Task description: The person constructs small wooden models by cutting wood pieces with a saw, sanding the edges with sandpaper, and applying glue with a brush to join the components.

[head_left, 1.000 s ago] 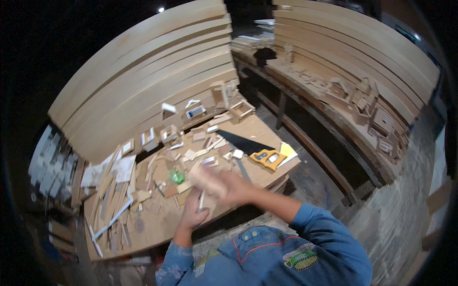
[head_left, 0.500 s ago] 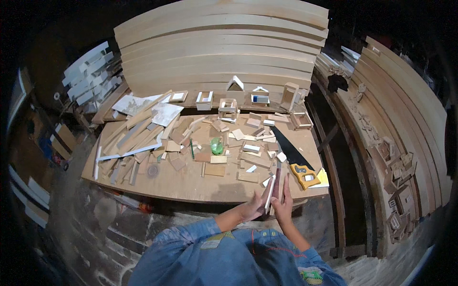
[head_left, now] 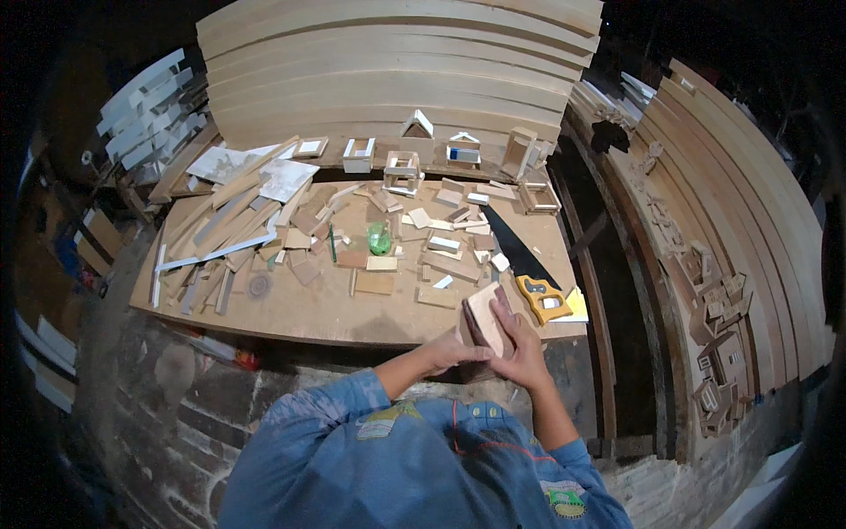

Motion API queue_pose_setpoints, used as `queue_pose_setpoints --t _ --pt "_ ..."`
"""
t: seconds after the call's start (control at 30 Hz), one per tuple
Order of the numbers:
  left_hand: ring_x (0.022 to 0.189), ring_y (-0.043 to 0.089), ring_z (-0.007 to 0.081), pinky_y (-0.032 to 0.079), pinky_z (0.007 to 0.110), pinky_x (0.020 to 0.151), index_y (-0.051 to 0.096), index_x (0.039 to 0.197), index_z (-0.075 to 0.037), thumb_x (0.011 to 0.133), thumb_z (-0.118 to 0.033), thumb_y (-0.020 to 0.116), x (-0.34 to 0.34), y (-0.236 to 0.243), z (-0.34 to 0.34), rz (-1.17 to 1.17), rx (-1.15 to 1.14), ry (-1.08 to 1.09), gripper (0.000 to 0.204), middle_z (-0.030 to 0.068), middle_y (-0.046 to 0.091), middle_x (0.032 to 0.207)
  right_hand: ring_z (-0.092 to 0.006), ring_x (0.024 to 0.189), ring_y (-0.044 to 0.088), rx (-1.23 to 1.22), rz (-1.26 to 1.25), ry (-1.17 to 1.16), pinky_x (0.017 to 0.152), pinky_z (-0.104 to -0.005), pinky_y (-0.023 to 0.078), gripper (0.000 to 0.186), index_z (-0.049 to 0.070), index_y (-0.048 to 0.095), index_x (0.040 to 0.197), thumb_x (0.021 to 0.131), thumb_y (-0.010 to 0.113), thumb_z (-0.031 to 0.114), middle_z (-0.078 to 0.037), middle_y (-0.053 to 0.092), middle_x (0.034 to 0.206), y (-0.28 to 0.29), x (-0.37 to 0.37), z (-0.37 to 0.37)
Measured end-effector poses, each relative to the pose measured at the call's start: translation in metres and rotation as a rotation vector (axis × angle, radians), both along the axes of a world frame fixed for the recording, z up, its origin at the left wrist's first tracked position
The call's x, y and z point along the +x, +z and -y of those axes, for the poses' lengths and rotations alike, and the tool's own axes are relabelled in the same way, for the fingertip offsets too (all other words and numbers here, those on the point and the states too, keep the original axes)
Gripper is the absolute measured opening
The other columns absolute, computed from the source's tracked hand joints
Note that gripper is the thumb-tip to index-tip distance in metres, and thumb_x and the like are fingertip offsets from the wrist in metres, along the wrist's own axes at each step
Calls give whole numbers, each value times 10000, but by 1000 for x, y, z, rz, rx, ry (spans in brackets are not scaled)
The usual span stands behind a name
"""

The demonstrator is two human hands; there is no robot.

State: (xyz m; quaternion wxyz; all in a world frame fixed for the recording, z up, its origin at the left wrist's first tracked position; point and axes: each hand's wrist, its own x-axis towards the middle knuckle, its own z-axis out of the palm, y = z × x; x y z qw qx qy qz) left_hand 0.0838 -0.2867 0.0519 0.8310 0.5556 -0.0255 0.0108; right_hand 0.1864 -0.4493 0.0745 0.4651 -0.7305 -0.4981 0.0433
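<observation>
Table (head_left: 291,319) strewn with scraps (head_left: 374,283), judged left unjoined; saw (head_left: 518,248) laid at right, unheld; boxes (head_left: 358,164) set along far side, judged already assembled; block (head_left: 486,322) held tilted at near edge, right of middle, gripped between left hand (head_left: 458,352) and right hand (head_left: 523,356), fingers of both closed on it; pale broad face, dark reddish edge shown; any layering not discernible

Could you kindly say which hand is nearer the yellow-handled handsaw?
Right: in the picture, the right hand is just below the handsaw; the left hand is farther off, to its lower left.
</observation>
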Motion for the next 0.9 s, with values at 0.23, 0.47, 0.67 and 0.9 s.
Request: queue_pose_setpoints --t 0.23,0.47,0.67,0.9 --pt "1173 544 381 447 407 987 521 1276 -41 694 -110 705 4 0 -42 235 1082 187 614 225 578 1230 -320 1021 613 -34 -59 27 916 -387 458 862 95 426 1452 659 722 253 -223 612 1116 33 -20 -11" --pt "1185 547 348 451 401 994 510 1307 -55 694 -100 691 3 14 -44 298 1046 245 641 186 575 1269 -335 982 624 97 -225 77 913 -393 467 873 71 453 1430 623 751 217 -233 613 1155 11 -5 -23" --pt "1205 540 332 412 417 1036 535 1295 -73 729 -268 798 -8 23 -51 190 1001 249 654 166 579 1271 -295 1009 625 133 -151 -10 920 -372 469 856 68 450 1430 641 728 252 -239 605 1168 22 17 -38" --pt "1174 554 314 416 411 1023 545 1282 -71 771 -205 721 -6 13 -68 250 1079 330 557 136 595 1241 -342 1034 606 89 -232 102 936 -393 453 898 79 448 1435 603 731 267 -258 613 1125 31 6 -55"
